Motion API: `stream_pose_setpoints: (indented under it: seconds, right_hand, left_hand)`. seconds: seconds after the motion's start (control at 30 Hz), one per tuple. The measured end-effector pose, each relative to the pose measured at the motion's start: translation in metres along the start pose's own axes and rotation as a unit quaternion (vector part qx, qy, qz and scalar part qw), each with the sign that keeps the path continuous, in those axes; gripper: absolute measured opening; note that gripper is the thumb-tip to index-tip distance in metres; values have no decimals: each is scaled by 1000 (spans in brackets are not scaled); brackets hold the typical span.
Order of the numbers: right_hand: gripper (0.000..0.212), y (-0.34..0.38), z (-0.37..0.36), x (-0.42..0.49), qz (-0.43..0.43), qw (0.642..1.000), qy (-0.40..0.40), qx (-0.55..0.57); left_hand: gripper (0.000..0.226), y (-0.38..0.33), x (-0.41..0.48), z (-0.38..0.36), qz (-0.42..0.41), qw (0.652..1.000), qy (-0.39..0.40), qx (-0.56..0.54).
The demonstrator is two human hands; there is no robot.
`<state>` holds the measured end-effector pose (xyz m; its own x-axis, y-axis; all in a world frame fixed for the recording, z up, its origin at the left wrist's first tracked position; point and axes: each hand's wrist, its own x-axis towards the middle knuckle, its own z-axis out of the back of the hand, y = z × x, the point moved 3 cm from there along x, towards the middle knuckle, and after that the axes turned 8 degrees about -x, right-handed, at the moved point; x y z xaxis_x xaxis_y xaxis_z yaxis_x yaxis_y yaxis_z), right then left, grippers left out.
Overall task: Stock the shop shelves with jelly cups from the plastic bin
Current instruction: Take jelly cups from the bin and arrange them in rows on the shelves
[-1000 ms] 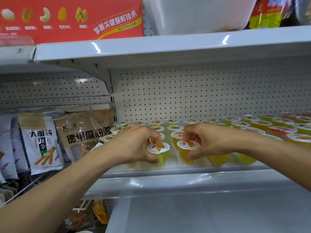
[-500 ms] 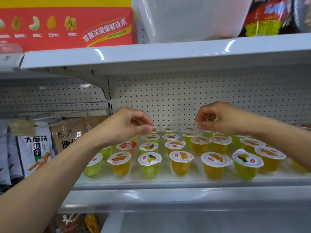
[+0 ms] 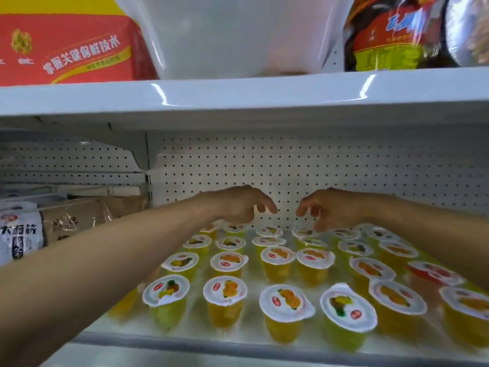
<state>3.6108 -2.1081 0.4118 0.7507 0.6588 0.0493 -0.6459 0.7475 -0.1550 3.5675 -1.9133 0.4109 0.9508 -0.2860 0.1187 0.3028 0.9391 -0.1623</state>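
Both hands moved back; left hand [image 3: 242, 207] and right hand [image 3: 328, 210] have loose fingers [image 3: 267, 204], holding nothing. A low arm could tip jelly cups [image 3: 229, 288]

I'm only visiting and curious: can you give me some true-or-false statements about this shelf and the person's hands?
1. The left hand and the right hand hold nothing. True.
2. The plastic bin stands below the jelly cups. False: it sits on the upper shelf, above them.
3. The jelly cups stand upright with their lids on. True.
4. Every cup holds yellow jelly. False: a red cup stands at the right.
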Motion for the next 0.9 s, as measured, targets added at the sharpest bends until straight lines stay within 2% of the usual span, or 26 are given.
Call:
stream_pose_setpoints:
  seconds: [0.07,0.1,0.2,0.5,0.7,0.9]
  right_hand:
    - [66,-1,-7,9,8,998,57,-22]
    - [73,-1,-10,13,16,997,76,-30]
    - [79,-4,-16,21,45,993,105,-36]
    - [67,-11,-27,42,84,991,98,-20]
    - [60,-7,-26,53,76,989,114,-56]
    - [62,-13,-33,60,61,994,84,-39]
  left_hand:
    - [77,-1,14,-11,-16,997,65,36]
    - [80,-1,19,-16,-26,995,86,54]
    - [79,1,31,-28,-39,990,112,79]
    - [70,7,49,-28,-21,992,115,38]
    - [63,4,62,-26,19,988,156,8]
    - [69,3,72,-26,32,990,137,32]
